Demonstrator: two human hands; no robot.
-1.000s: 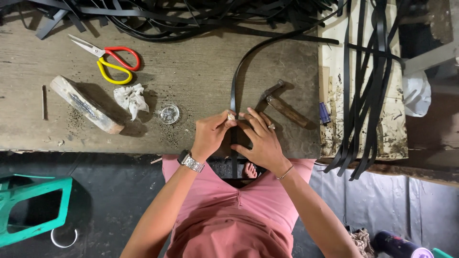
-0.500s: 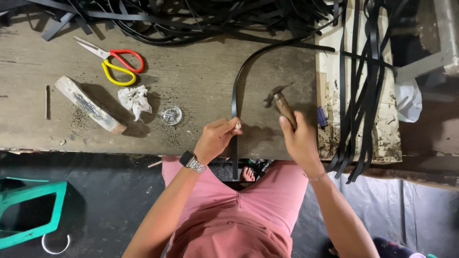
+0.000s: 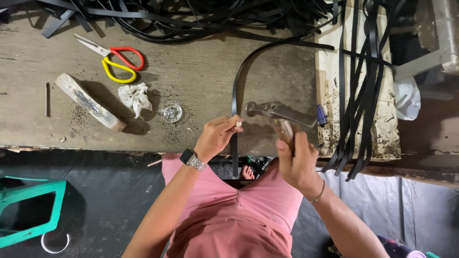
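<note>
My left hand (image 3: 216,136) pinches a long black strap (image 3: 234,98) against the wooden workbench (image 3: 191,71) near its front edge, with a small pale nail-like piece showing at the fingertips. The strap curves up and right into the pile of black straps (image 3: 201,16) at the back. My right hand (image 3: 296,160) grips the wooden handle of a hammer (image 3: 279,114), raised above the bench with its metal head over the strap, just right of my left fingers.
Red and yellow scissors (image 3: 112,59), a wooden block (image 3: 88,102), a crumpled white cloth (image 3: 135,97) and a small glass dish (image 3: 171,112) lie to the left. More black straps (image 3: 361,81) hang over a stained board at the right. A green stool (image 3: 28,210) stands on the floor.
My right hand left the strap, took the hammer from the bench and lifted it over the strap. My left hand stayed pinched on the strap.
</note>
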